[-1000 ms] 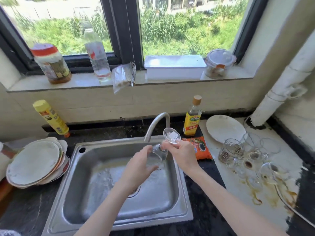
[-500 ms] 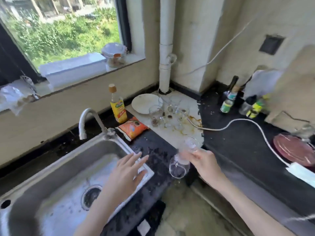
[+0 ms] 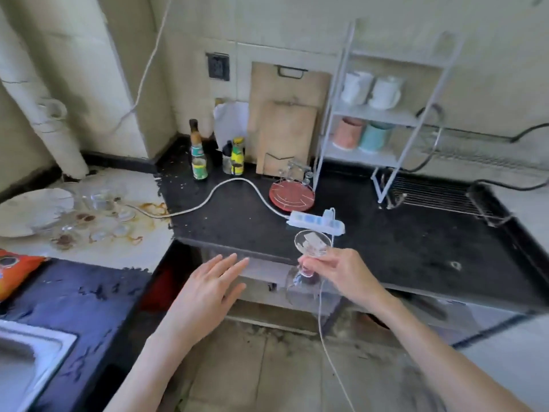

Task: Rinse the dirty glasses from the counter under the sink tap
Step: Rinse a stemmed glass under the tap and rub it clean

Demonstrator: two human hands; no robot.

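My right hand [image 3: 341, 273] pinches the stem of a clear stemmed glass [image 3: 309, 263], held upside down with its foot uppermost and its bowl hanging below, just in front of the black counter's [image 3: 401, 248] front edge. To its left my left hand [image 3: 208, 295] hovers flat, fingers spread, holding nothing. Several dirty glasses [image 3: 89, 218] with brown residue stand on the stained white counter [image 3: 142, 188] at far left. A corner of the steel sink [image 3: 26, 355] shows at bottom left; the tap is out of view.
A white plate [image 3: 29, 211] lies beside the dirty glasses. A power strip [image 3: 315, 223] with its cable, a red round trivet [image 3: 292, 194], sauce bottles [image 3: 199, 159], cutting boards [image 3: 286, 120], a white rack with cups [image 3: 377, 114] and a wire dish rack [image 3: 439, 194] occupy the black counter. An orange snack bag [image 3: 15, 272] lies at left.
The view has swung right, away from the sink. My right hand has carried the stemmed glass from under the tap over to the black counter's edge; my left hand let go and hovers open.
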